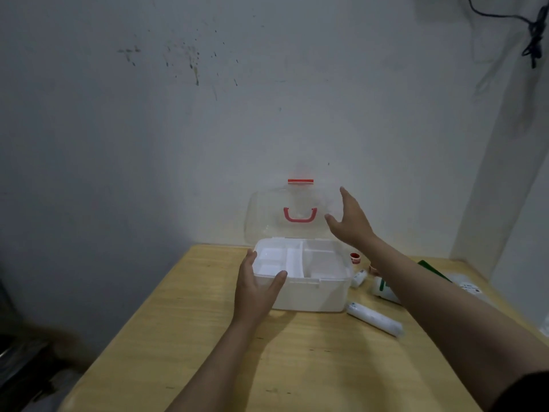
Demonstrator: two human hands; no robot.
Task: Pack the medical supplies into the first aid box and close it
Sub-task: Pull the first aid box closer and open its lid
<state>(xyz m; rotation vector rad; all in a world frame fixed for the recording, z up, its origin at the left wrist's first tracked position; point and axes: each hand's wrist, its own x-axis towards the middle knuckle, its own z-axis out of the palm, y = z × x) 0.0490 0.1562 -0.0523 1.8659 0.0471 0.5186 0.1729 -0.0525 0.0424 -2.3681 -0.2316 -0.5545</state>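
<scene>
The white first aid box [315, 295] stands open on the wooden table, its inner tray showing several compartments with nothing visible in them. Its clear lid [267, 215], with a red handle [300, 216] and a red latch [300, 181], stands upright against the wall. My left hand [257, 288] grips the box's front left corner, thumb on the rim. My right hand [352, 220] is spread open at the lid's right edge; contact is unclear. To the right of the box lie a wrapped bandage roll [375, 319], a small white tube [359, 277] and a white bottle [383, 289].
A small red-capped jar [355, 257] sits behind the box's right side. A green packet [434, 270] and a clear plastic bag [471, 288] lie at the far right, partly hidden by my right forearm. The wooden table [208, 337] meets the wall behind and a corner on the right.
</scene>
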